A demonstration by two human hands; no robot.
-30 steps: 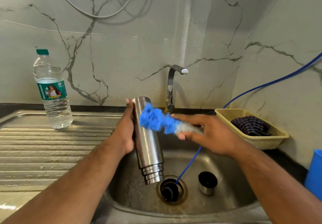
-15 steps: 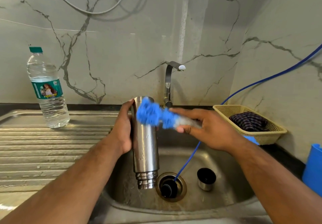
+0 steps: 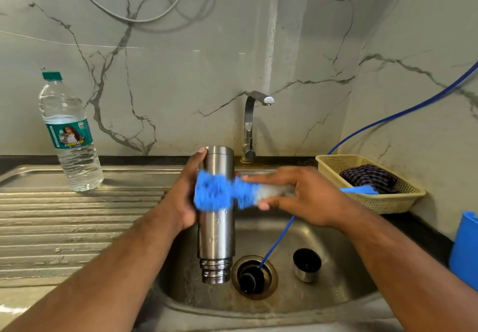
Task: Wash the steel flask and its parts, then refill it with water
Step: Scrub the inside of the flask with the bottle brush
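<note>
Left hand (image 3: pixel 181 199) clenched on inverted steel flask (image 3: pixel 216 228) over sink (image 3: pixel 336 295). Right hand (image 3: pixel 302 197) grasping blue brush (image 3: pixel 217 193). Scrub full outer wall, rotate flask, keep mouth down.

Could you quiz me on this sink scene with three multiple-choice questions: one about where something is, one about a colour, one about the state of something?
1. Where does the plastic water bottle stand?
A. in the basin
B. on the ribbed drainboard
C. in the basket

2. What colour are the bristles of the brush?
A. blue
B. red
C. white

3. How is the steel flask held?
A. lying flat
B. mouth upward
C. mouth downward

Answers:
1 B, it stands upright on the drainboard, left of the basin.
2 A, the bristles against the flask are bright blue.
3 C, the left hand grips it with its threaded neck pointing down, while the right hand scrubs.
</note>
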